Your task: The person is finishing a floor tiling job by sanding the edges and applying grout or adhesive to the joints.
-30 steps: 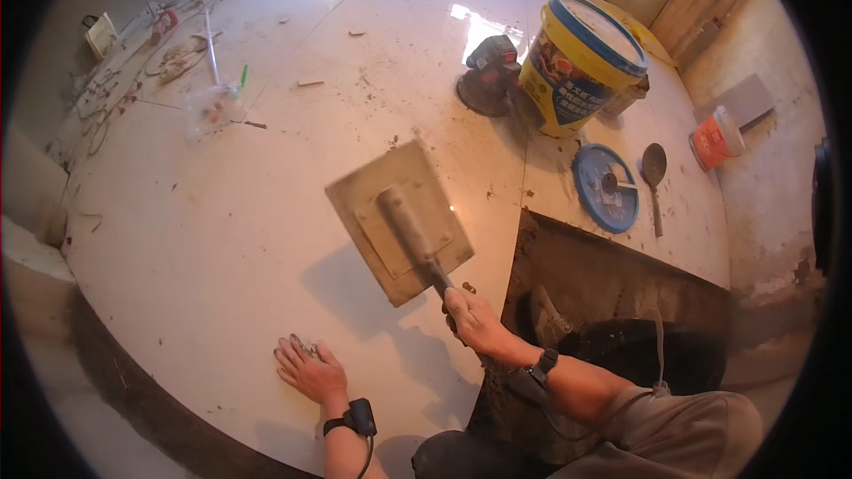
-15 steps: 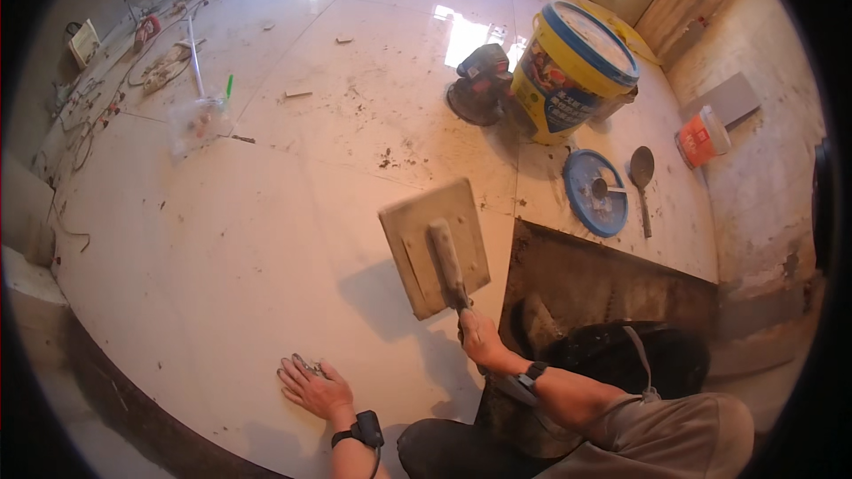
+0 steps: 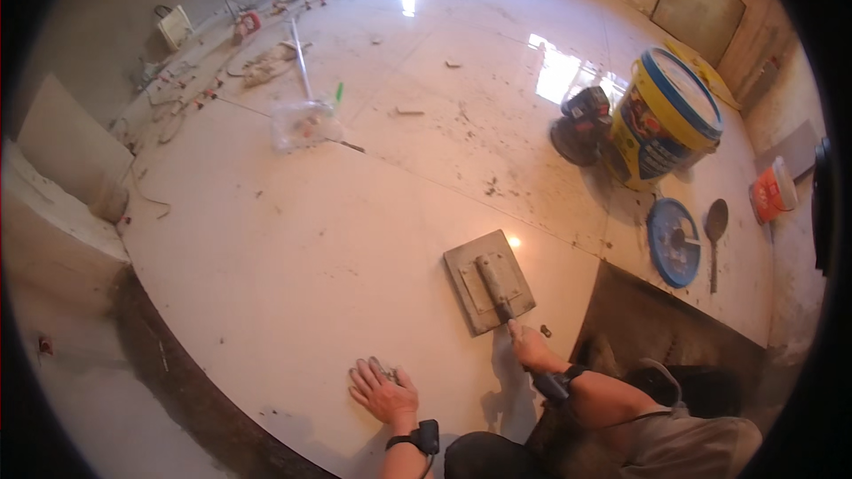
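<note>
1. Floor (image 3: 337,204): large pale tiles, glossy, seams visible, dirt specks scattered; light patches reflected nr far side. I note stained wall (image 3: 799,80) along R side.
2. Recess (image 3: 657,302), dark, untiled, in floor at person's R, bordering tile edge.
3. Bucket (image 3: 661,124), yellow w/ blue rim, upright on tiles beyond recess.
4. Lid (image 3: 673,257), blue, round, flat on floor btwn bucket and recess; small items on top.
5. Plate tool (image 3: 468,288), squarish, w/ handle along its back: out ahead of R hand, over pale tile, L of recess. Plate contact w/ floor: cannot tell.
6. Dark hand tool (image 3: 581,124), round base, standing just L of bucket.
7. Tub (image 3: 774,191), red/white, by R wall.
8. Ladle (image 3: 716,220), dark, long-handled, just R of lid.
9. R hand (image 3: 534,350): fingers clamped on plate tool's handle, nr its end.
10. L hand (image 3: 386,397): palm down on tile, fingers slightly apart, gripping nothing; wrist strapped.
</note>
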### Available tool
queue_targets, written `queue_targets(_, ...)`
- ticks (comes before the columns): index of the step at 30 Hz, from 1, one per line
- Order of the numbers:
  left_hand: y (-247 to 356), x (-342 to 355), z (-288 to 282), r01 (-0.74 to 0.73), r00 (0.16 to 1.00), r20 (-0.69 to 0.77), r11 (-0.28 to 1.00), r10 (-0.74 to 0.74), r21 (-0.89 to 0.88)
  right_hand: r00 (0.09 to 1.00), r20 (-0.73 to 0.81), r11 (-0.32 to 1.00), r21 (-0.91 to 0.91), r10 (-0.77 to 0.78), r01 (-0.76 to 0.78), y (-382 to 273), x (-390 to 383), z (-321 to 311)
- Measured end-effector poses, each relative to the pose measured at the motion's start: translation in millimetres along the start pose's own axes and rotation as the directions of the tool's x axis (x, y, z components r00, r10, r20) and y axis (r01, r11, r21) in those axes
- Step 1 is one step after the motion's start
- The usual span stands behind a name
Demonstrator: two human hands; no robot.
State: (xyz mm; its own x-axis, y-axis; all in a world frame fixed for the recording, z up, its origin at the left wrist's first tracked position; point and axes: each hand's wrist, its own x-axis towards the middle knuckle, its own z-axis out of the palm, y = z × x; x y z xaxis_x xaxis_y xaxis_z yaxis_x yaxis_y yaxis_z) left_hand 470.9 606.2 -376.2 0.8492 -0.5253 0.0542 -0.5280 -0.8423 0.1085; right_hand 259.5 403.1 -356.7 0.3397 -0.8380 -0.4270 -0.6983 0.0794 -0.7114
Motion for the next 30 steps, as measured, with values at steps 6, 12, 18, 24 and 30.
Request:
queue_targets(6, -5.0, 1.8, 4.0, 0.028, 1.000, -0.004, 1.000, -0.028, 0.013, 0.975, 0.167, 0.972, 0.163, 0.143, -0.170, -89.5, 7.6, -21.4)
queue_targets(12, -1.1, 10.1, 5.1, -0.008, 1.000, 0.010, 0.999, 0.008, -0.035, 0.956, 0.289, 0.992, -0.127, 0.058, -0.022, -63.3, 67.9, 14.8)
queue_targets(18, -8.3, 1.7, 3.6, 0.023, 1.000, 0.017, 0.998, -0.022, -0.063, 0.898, 0.416, 0.974, -0.223, 0.141, -0.050, -125.4, 110.7, -85.4)
queue_targets(24, 0.3, 0.8, -10.1, -0.047, 0.998, 0.040, 0.995, 0.043, 0.085, 0.966, 0.255, 0.995, -0.099, 0.046, -0.021, -106.5, 198.4, -181.5)
queue_targets(30, 26.0, 6.4, -21.8, -0.016, 0.991, 0.137, 0.984, -0.008, 0.178, 0.979, 0.033, 0.892, -0.408, -0.199, 0.195, -65.1, 304.2, -241.8)
